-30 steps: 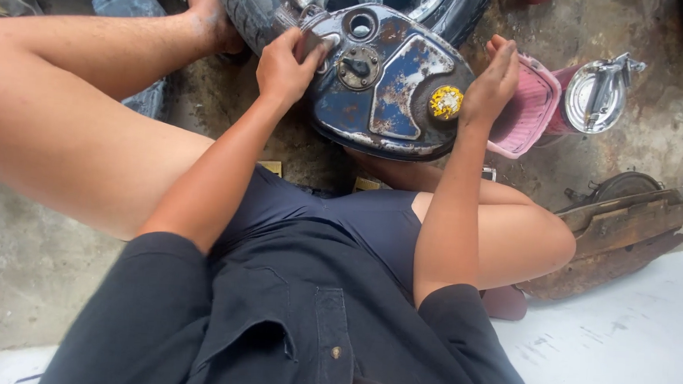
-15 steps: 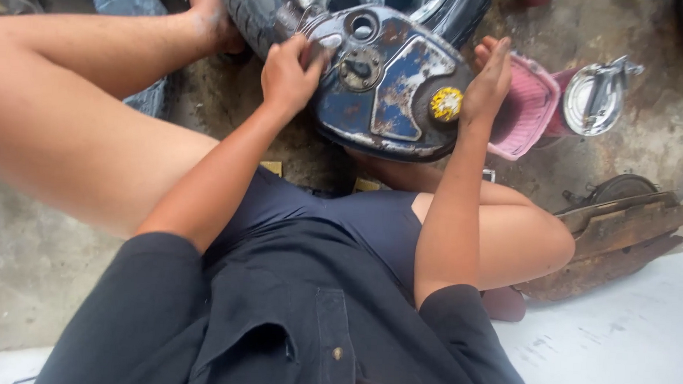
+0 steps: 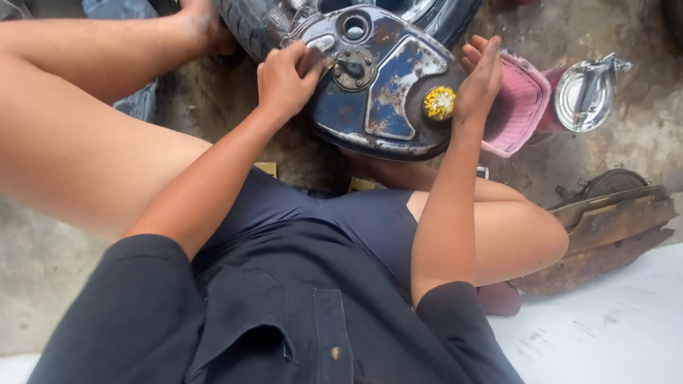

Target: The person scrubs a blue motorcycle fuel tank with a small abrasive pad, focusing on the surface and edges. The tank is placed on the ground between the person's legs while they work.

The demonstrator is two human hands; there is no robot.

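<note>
Scraping or rubbing appears to be the work in hand on the rusty, blue-painted metal fuel tank (image 3: 382, 81), which is propped on the concrete floor (image 3: 10, 276) against a black rubber tyre (image 3: 242, 7), between the seated person's legs. The left hand (image 3: 285, 78) is clenched around a small grey piece – possibly abrasive paper, though it is too hidden to be told – pressed against the tank's upper left edge beside the round filler opening (image 3: 355, 27). The right hand (image 3: 480, 78) is spread flat, grasping nothing, and braced against the tank's right side near a round yellow badge (image 3: 439, 102). The step would be done best with short, firm strokes kept on the flaking patches, while steady counter-pressure is held by the flat palm – otherwise the tank may roll toward the pink plastic basket (image 3: 521, 108).
</note>
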